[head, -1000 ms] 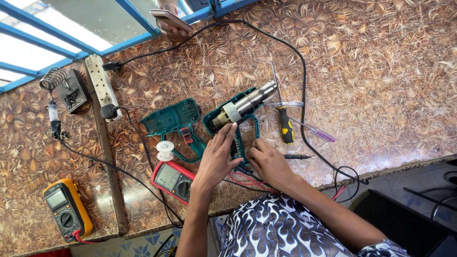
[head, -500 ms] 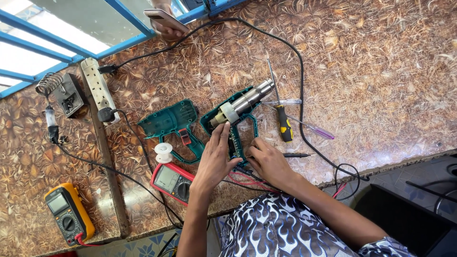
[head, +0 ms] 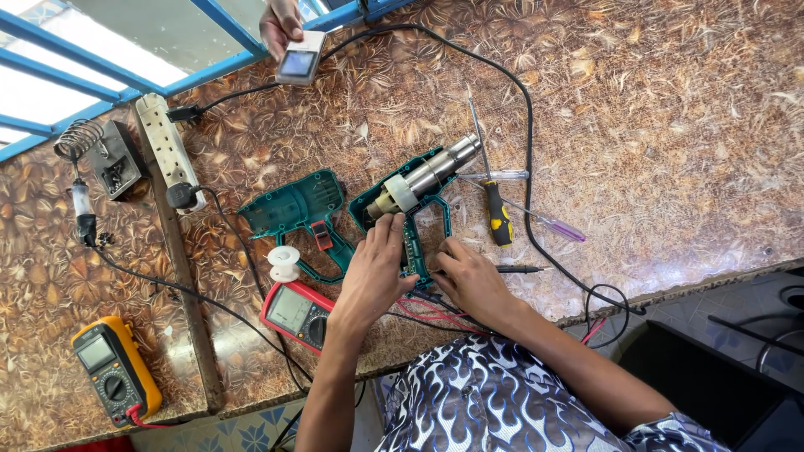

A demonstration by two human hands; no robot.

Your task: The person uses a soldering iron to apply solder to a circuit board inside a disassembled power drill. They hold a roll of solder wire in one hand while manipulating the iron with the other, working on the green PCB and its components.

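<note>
An opened teal heat gun (head: 416, 191) lies on the patterned worktop, its metal barrel pointing up and right and its circuit board bare in the handle. My left hand (head: 375, 272) rests on it with fingers stretched over the body near the white taped collar, holding it down. My right hand (head: 471, 280) sits at the lower end of the handle with fingers curled onto the board; what they pinch is hidden. Red leads (head: 427, 311) run under both wrists. The loose teal housing half (head: 293, 208) lies to the left.
A red multimeter (head: 296, 313) and a white solder spool (head: 283, 261) lie by my left arm. Screwdrivers (head: 499, 219) and a black probe (head: 521, 269) lie right of the gun. A yellow multimeter (head: 115, 373), power strip (head: 166, 149) and soldering stand (head: 107, 157) are at left. Another person's hand (head: 280, 20) holds a phone (head: 300, 57).
My hands stay on the heat gun with only small finger shifts. The other person's hand and phone at the top edge have come further into view.
</note>
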